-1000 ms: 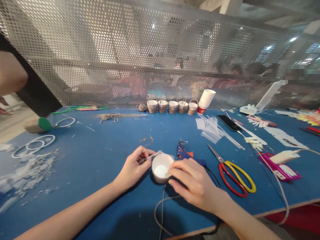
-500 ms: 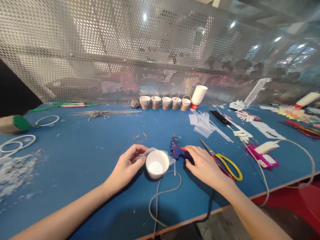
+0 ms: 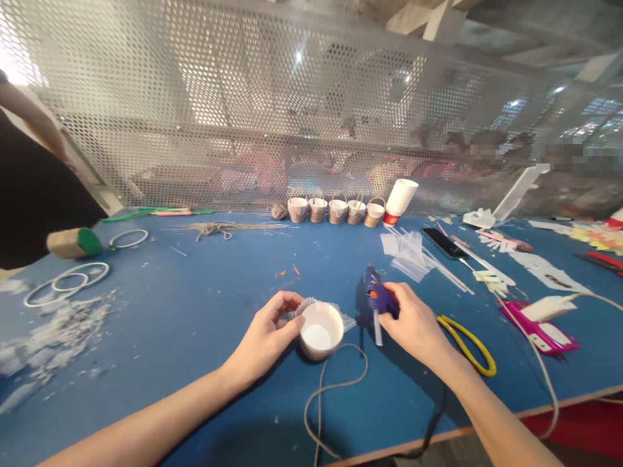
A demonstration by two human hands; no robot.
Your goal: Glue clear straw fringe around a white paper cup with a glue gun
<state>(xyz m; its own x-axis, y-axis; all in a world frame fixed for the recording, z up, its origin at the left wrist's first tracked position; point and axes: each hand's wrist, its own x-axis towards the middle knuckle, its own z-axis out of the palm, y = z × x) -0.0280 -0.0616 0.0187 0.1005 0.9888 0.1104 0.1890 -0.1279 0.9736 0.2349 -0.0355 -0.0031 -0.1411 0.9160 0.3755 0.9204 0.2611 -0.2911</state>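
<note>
A white paper cup (image 3: 321, 332) stands mouth up on the blue table, with a strip of frilly translucent material along its far side. My left hand (image 3: 272, 331) has its thumb and fingers closed on the cup's left side and the frill. My right hand (image 3: 411, 318) is wrapped around the handle of a blue glue gun (image 3: 377, 292), which is lifted off the table to the right of the cup. A clear glue stick (image 3: 378, 327) sticks out of the gun's rear. Beside the cup, a thin grey cord (image 3: 318, 392) lies in loose curves.
Behind stand several small cup baskets with handles (image 3: 337, 211) and a stack of paper cups (image 3: 400, 201). Clear plastic strips (image 3: 411, 254), a phone (image 3: 444, 243), scissors (image 3: 470, 344) and a pink power strip (image 3: 540, 329) lie at right. White shreds (image 3: 58, 334) and rings (image 3: 68, 284) are at left.
My right hand has raised the glue gun off the table. My left hand stays on the cup. The view has shifted, bringing more of a person in dark clothing into sight at left.
</note>
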